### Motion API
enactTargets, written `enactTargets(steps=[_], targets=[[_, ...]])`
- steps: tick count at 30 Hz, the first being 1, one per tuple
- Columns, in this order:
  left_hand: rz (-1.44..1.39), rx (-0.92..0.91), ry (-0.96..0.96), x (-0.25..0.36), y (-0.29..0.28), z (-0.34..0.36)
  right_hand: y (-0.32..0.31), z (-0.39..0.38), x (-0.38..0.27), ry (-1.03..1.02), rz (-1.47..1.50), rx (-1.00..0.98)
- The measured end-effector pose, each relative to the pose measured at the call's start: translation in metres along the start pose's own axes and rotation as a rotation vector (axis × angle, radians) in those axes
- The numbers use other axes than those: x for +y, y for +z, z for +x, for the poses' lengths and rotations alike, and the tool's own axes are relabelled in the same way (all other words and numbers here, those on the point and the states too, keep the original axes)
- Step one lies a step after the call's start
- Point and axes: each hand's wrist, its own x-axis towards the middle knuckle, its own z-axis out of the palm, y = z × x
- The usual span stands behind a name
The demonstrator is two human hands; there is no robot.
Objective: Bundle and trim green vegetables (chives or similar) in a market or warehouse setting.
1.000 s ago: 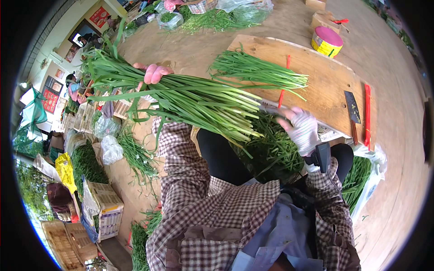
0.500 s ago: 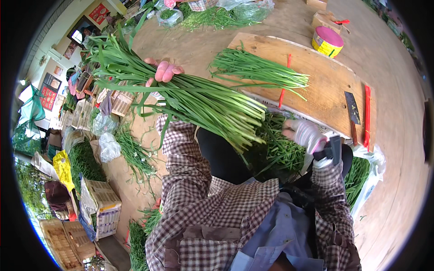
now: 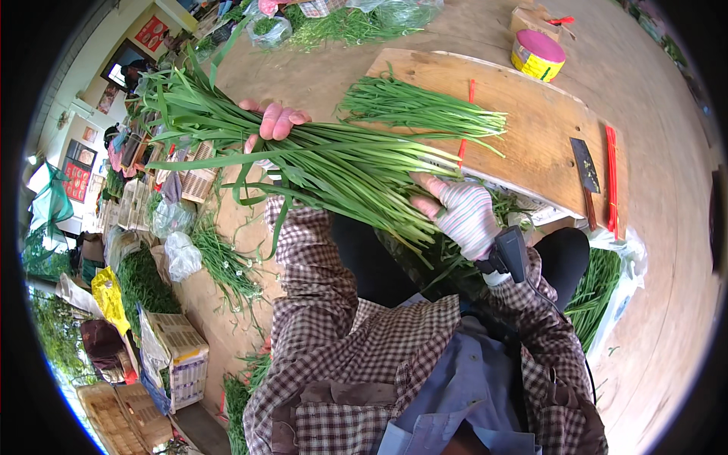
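My left hand point(image 3: 277, 121) is closed round a large bundle of long green leafy stalks point(image 3: 337, 171), held across my lap with the pale ends to the right. My right hand point(image 3: 455, 216), in a striped fingerless glove, touches the lower stalks near those ends, its fingers apart. On the wooden board point(image 3: 538, 152) beyond lies a smaller green bunch point(image 3: 417, 110) over a red tie point(image 3: 472, 87). At the board's right are a knife point(image 3: 584, 163) and more red ties point(image 3: 611, 178). Below the bundle, loose greens point(image 3: 500, 201) are partly hidden by my right hand.
A pink-topped round tub point(image 3: 538, 53) stands beyond the board beside a cardboard box point(image 3: 535, 19). Greens point(image 3: 227, 265), plastic bags point(image 3: 183, 258) and crates point(image 3: 182, 356) crowd the left. More bagged greens point(image 3: 591, 296) lie by my right knee. People are at the far upper left.
My right hand has moved left and, since half a second ago, upward onto the stalk ends. The bundle in my left hand shifted slightly right earlier and is still held.
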Motion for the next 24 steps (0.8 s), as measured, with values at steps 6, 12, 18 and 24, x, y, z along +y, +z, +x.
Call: enactTargets(steps=[6,12,18,24], targets=[[0.042,0.035,-0.027,-0.006,0.001,-0.002,0.005,0.002,-0.008,0.018,-0.200,-0.038],[0.091,0.052,-0.036,-0.010,0.007,0.000,0.011,0.001,-0.008,0.021,-0.264,-0.128],[0.109,0.004,-0.050,-0.018,0.010,0.000,0.023,0.003,-0.002,0.015,-0.325,-0.128],[0.093,0.026,-0.054,0.000,0.003,-0.011,0.024,-0.019,0.020,0.042,0.139,0.090]])
